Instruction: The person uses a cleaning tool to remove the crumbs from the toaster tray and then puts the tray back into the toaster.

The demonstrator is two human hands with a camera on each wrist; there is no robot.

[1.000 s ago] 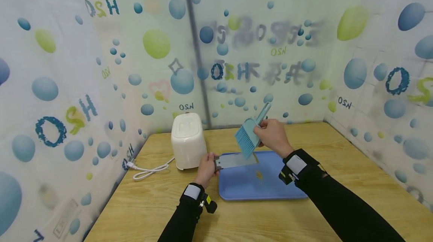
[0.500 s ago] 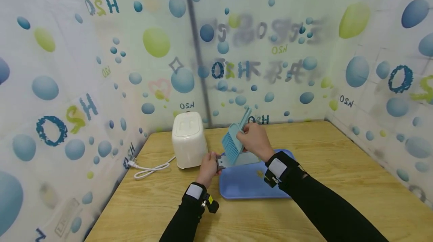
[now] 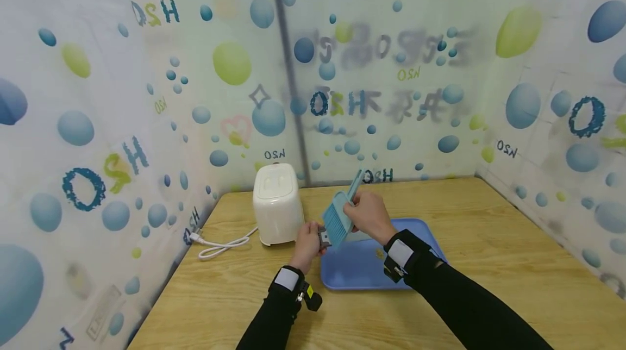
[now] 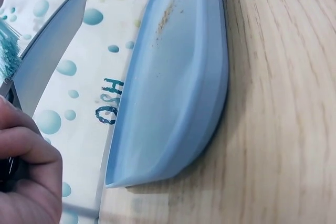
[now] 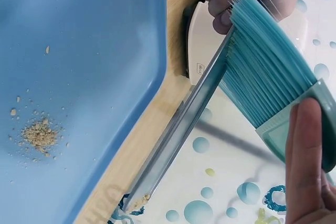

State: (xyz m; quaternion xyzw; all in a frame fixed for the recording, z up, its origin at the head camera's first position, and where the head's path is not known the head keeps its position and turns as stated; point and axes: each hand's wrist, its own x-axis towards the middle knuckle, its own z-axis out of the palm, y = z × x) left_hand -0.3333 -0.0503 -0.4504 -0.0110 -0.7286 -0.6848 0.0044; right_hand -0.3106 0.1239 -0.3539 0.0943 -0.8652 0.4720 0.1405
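My left hand (image 3: 307,241) grips the dark end of a thin metal crumb tray (image 5: 176,135), tilted above the blue tray (image 3: 367,287). In my right hand (image 3: 370,214) is a small teal brush (image 3: 337,219), pinched at the base of its bristles with the handle pointing up. The bristles (image 5: 270,59) lie against the crumb tray close to the left fingers, covering part of it in the head view. A few crumbs cling to the crumb tray's far end in the right wrist view. A small heap of crumbs (image 5: 39,135) lies in the blue tray.
A white toaster (image 3: 277,208) stands just behind and left of my left hand. Its white cord (image 3: 222,247) and plug lie on the wooden table (image 3: 205,301) to the left. Patterned curtains (image 3: 235,111) enclose the table at the back and sides.
My right hand has brought the brush leftward along the crumb tray, from its outer part to near the left fingers. The left hand keeps its grip and has barely moved.
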